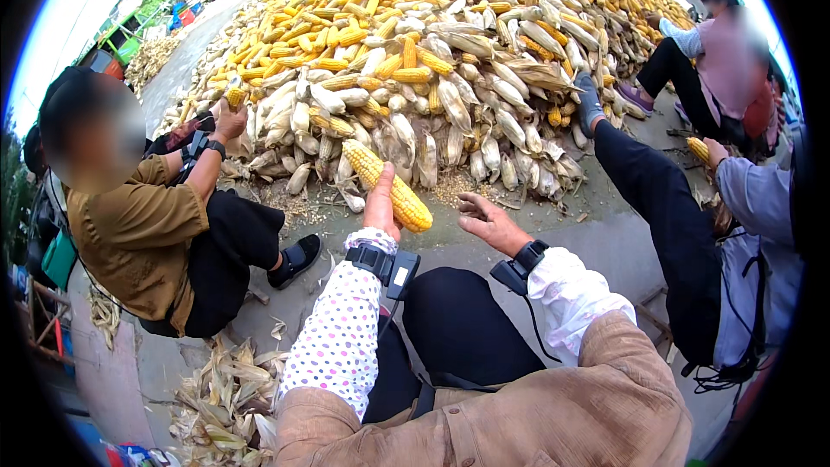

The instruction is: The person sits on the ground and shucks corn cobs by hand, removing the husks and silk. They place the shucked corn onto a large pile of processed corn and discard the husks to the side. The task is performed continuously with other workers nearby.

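Note:
My left hand [382, 202] grips a husked yellow corn cob [388, 185] near its lower half, with the thumb along its side. The cob slants from upper left to lower right, and its kernels look whole. To the right of it, apart from the cob, my right hand [489, 224] holds nothing and its fingers are spread. Straight ahead rises a large pile of corn [415, 71]. Cobs still in pale husks [405, 133] lie along the near foot of the pile, while bare yellow cobs [311, 32] cover its upper left part.
At the left a seated person [130, 227] holds a cob [235, 94]. Close on the right, another person's leg [648, 207] stretches toward the pile; a third person [720, 71] sits beyond. Stripped husks [227, 395] lie on the ground at lower left. Loose kernels [457, 188] lie before the pile.

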### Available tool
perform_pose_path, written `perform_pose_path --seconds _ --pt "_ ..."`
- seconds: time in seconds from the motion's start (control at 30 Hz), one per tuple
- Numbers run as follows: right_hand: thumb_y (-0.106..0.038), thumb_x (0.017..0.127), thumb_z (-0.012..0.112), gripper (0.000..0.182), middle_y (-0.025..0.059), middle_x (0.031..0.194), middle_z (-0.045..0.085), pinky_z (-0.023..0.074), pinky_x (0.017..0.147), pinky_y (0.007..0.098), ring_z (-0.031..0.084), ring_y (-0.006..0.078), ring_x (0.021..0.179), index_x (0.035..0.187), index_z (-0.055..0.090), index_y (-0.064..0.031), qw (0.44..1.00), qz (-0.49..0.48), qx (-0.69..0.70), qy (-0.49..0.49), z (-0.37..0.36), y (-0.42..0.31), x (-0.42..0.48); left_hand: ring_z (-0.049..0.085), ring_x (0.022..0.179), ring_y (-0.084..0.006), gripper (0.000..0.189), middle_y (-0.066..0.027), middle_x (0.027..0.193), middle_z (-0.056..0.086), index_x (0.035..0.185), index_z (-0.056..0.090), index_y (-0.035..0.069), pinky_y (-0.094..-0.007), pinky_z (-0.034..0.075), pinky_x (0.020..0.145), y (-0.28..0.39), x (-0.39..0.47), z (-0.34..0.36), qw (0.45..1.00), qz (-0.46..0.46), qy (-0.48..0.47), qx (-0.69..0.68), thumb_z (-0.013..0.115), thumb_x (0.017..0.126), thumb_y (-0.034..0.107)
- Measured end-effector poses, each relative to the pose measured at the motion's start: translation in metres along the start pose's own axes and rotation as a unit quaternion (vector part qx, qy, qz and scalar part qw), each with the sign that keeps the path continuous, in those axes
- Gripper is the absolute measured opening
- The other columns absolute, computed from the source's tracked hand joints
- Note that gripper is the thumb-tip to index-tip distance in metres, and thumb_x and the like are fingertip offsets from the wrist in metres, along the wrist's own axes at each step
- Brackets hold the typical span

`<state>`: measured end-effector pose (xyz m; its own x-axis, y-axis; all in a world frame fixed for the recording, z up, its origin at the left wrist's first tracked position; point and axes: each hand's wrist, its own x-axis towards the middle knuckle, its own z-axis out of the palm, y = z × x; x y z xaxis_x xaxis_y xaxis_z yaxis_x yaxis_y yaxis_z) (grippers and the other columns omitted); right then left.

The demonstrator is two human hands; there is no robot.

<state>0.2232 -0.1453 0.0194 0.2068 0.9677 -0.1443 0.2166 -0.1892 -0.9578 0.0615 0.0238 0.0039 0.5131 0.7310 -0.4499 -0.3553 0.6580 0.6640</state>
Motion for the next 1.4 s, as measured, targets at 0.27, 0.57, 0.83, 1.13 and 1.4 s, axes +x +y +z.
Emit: perform_pose_path --seconds 0.27,0.57,0.83,1.13,1.4 --pt "-0.021 0.077 0.068 0.063 0.0114 0.113 0.054 0.0412 0.087 0.0278 0.052 0.0172 0.101 0.127 0.039 0.0044 0.984 0.055 0.166 0.014 0.036 -0.029 0.050 0.037 0.118 -0.0254 0.075 -0.0128 0.128 0.040 0.130 0.030 0.002 -0.0374 0.031 0.096 0.017 -0.027 0.038 0.967 0.029 0.025 0.252 0.051 0.082 0.055" --pt "-0.048 0.066 0.071 0.062 0.0158 0.096 0.064 0.0462 0.076 0.0332 0.061 0.0238 0.086 0.104 0.063 -0.0001 0.806 0.514 -0.263 -0.130 -0.019 0.204 -0.179 0.046 0.107 -0.0277 0.059 -0.0205 0.118 0.047 0.119 0.041 -0.006 -0.0346 0.037 0.091 0.034 -0.024 0.026 0.895 0.201 0.178 0.356 0.061 0.080 0.033" --pt "-0.039 0.070 0.069 0.045 0.0114 0.091 0.062 0.0463 0.068 0.0315 0.060 0.0212 0.078 0.097 0.063 -0.0034 0.793 0.564 -0.167 -0.160 -0.069 0.157 -0.100 0.045 0.106 -0.0332 0.055 -0.0244 0.115 0.046 0.112 0.048 -0.006 -0.0374 0.036 0.092 0.038 0.001 0.008 0.908 0.217 0.159 0.322 0.063 0.075 0.032" --pt "-0.024 0.088 0.055 0.047 0.0103 0.113 0.050 0.0514 0.069 0.0330 0.058 0.0207 0.094 0.127 0.034 -0.0087 0.978 -0.059 0.175 0.099 -0.101 -0.180 0.190 0.049 0.101 -0.0325 0.056 -0.0235 0.110 0.050 0.111 0.051 -0.006 -0.0364 0.039 0.089 0.048 -0.007 0.009 0.857 0.234 0.200 0.413 0.065 0.072 0.032" --pt "-0.018 0.078 0.060 0.034 0.0108 0.085 0.062 0.0498 0.051 0.0300 0.063 0.0189 0.066 0.106 0.056 0.0004 0.958 0.276 -0.058 0.043 -0.010 0.069 0.041 0.048 0.100 -0.0375 0.052 -0.0272 0.109 0.046 0.104 0.051 -0.007 -0.0389 0.038 0.090 0.037 -0.001 0.007 0.870 0.237 0.158 0.403 0.067 0.070 0.029"
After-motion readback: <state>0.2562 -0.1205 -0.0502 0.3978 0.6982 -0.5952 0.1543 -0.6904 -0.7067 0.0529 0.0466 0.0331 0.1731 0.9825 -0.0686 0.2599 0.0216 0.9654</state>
